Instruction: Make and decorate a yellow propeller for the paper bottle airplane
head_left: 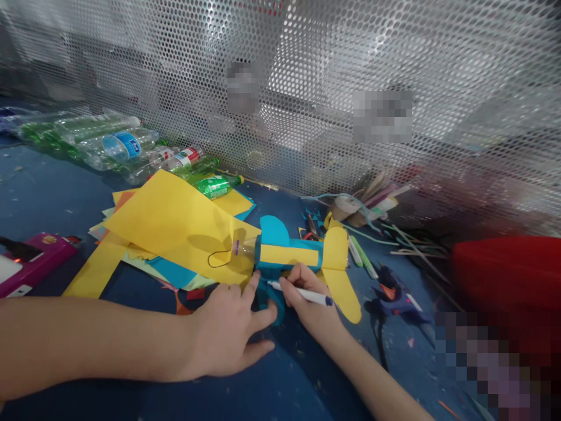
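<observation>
Model (pixel 289 255): on the table (pixel 263 403), clear neck (pixel 248 248) pointing left, long axis crosswise, yellow fins (pixel 336 248) right
Pen (pixel 314 296): tip leftward
Left hand (pixel 223 330): fingers spread at the model's near side
Right hand (pixel 316 318): fingers pinching the pen
Surface: dark blue, paper (pixel 170 216) leftward
Room: perforated screen (pixel 153 82) behind

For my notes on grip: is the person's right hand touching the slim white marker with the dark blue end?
Touching. The head view shows the right hand holding the white marker in a writing grip.

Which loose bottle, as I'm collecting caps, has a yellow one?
The green-labelled bottle, right of the other bottles; only it shows a yellow cap.
</observation>
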Action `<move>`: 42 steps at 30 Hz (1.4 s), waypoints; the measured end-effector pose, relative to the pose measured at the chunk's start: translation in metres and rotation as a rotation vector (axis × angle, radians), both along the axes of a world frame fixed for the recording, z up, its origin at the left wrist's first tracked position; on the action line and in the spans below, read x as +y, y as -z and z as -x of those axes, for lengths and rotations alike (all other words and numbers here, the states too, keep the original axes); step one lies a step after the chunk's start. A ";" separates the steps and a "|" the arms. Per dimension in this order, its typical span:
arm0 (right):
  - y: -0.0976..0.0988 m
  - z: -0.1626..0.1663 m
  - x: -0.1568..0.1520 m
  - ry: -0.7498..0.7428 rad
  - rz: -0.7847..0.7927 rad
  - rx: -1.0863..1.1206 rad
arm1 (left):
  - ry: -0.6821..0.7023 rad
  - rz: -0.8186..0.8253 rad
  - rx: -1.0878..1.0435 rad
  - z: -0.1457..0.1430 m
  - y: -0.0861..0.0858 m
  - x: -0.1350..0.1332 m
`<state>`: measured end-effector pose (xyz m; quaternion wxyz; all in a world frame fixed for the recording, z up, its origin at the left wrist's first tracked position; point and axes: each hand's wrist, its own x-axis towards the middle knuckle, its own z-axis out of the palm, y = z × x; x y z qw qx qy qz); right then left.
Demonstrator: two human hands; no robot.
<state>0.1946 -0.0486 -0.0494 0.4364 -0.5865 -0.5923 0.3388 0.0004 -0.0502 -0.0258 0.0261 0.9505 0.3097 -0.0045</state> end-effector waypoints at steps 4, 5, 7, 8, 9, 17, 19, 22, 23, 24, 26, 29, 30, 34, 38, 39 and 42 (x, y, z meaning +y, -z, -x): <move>-0.002 -0.001 -0.002 0.127 -0.041 -0.009 | 0.002 0.004 -0.002 0.000 -0.001 0.000; -0.002 -0.002 -0.002 0.157 -0.048 -0.017 | 0.002 0.007 -0.002 0.000 -0.001 0.000; -0.001 -0.002 -0.001 0.180 -0.054 -0.029 | 0.000 0.010 0.001 -0.001 -0.002 0.000; 0.000 -0.002 -0.001 0.173 -0.051 -0.031 | -0.001 0.011 0.004 -0.001 -0.002 0.000; 0.000 -0.002 0.000 0.161 -0.047 -0.028 | 0.000 0.011 0.009 -0.001 -0.002 0.001; 0.003 -0.002 0.003 0.074 -0.015 0.030 | 0.011 0.006 0.017 -0.001 -0.001 0.001; 0.004 -0.003 0.003 0.067 -0.004 0.036 | 0.011 0.005 0.020 -0.001 -0.002 0.001; 0.005 -0.004 0.004 0.063 0.003 0.038 | 0.006 0.013 0.020 -0.001 -0.002 0.000; 0.005 -0.004 0.004 0.061 0.003 0.036 | 0.004 0.013 0.019 -0.001 -0.002 0.000; 0.006 -0.004 0.004 0.059 0.000 0.034 | 0.004 0.012 0.019 -0.001 -0.002 0.000; 0.006 -0.004 0.004 0.058 -0.004 0.027 | 0.003 0.011 0.021 -0.001 -0.001 0.000; 0.005 -0.003 0.004 0.067 -0.001 0.023 | 0.005 0.011 0.021 -0.001 0.000 0.000; 0.004 -0.002 0.004 0.069 0.001 0.025 | 0.007 0.008 0.019 -0.001 0.000 0.001; 0.002 -0.001 0.004 0.065 0.000 0.026 | 0.003 0.002 0.019 -0.001 -0.001 0.001; 0.002 -0.001 0.004 0.085 -0.002 0.005 | 0.002 0.004 0.023 -0.001 -0.001 0.001; 0.002 -0.002 0.004 0.089 -0.003 0.002 | 0.002 0.005 0.020 -0.001 -0.001 0.001; 0.005 -0.003 0.003 0.094 -0.016 0.008 | 0.000 0.002 0.007 -0.002 0.000 0.001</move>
